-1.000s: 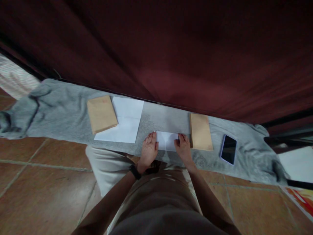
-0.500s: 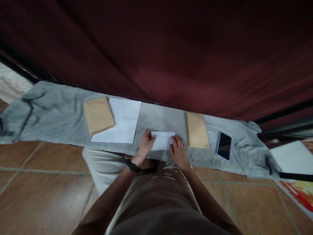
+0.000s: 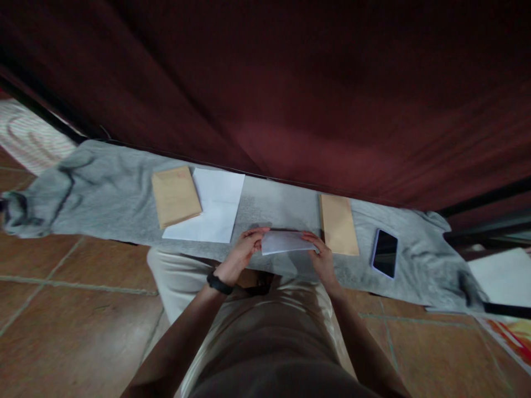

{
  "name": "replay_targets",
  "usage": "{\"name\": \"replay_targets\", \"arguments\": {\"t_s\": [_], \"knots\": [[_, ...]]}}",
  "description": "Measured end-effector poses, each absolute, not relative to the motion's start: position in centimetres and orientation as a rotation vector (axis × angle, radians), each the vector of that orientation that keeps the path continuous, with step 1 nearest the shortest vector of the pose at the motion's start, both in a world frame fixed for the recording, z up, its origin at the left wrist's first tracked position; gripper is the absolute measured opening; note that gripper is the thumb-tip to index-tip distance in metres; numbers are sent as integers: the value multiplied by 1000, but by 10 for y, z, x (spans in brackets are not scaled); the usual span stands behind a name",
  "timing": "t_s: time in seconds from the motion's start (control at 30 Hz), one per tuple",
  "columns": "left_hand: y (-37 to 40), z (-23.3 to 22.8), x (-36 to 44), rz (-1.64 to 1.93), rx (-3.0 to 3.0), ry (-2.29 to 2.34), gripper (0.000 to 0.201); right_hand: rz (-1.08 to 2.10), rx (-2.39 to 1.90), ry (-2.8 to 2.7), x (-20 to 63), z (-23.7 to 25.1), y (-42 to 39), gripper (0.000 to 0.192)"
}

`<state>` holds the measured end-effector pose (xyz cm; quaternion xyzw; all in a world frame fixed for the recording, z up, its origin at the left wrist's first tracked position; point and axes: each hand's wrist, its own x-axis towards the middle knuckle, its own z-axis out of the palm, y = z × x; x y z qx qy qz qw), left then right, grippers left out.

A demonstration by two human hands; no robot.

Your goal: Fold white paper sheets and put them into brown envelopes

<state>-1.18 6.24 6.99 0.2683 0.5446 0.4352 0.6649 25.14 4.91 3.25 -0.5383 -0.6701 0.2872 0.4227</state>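
A folded white paper (image 3: 286, 242) is lifted a little off the grey cloth (image 3: 103, 188), held at both ends. My left hand (image 3: 244, 249) pinches its left end and my right hand (image 3: 321, 255) grips its right end. A black band sits on my left wrist (image 3: 218, 283). Just right of the paper lies a brown envelope (image 3: 338, 224). To the left, an unfolded white sheet (image 3: 213, 207) lies flat with another brown envelope (image 3: 175, 195) overlapping its left edge.
A dark phone (image 3: 385, 253) lies on the cloth at the right. A dark red curtain (image 3: 290, 88) hangs behind the cloth. Brown floor tiles (image 3: 62, 309) surround my knees. White and coloured papers (image 3: 504, 287) lie at the far right.
The folded paper lay flat on the cloth under my hands; now both hands have gripped its ends and raised it slightly. The camera shifted a little.
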Motion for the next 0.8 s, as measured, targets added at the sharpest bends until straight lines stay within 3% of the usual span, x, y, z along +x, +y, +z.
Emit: {"name": "replay_targets", "arguments": {"t_s": [0.1,0.23,0.37,0.47,0.67,0.8], "knots": [[62,75,-11,976,561,1115,27,724,-1449,-1491,246,44,57,28],[64,70,-11,870,867,1284,17,784,-1485,-1387,238,42,68,41],[71,60,-10,691,1253,1612,36,784,-1525,-1451,234,25,75,41],[78,54,-8,629,1303,1714,39,694,-1588,-1527,234,13,77,40],[83,52,-2,407,1394,1889,23,391,-1703,-1697,233,12,72,48],[82,55,0,292,1435,1928,25,198,-1589,-1872,216,17,67,48]]}}
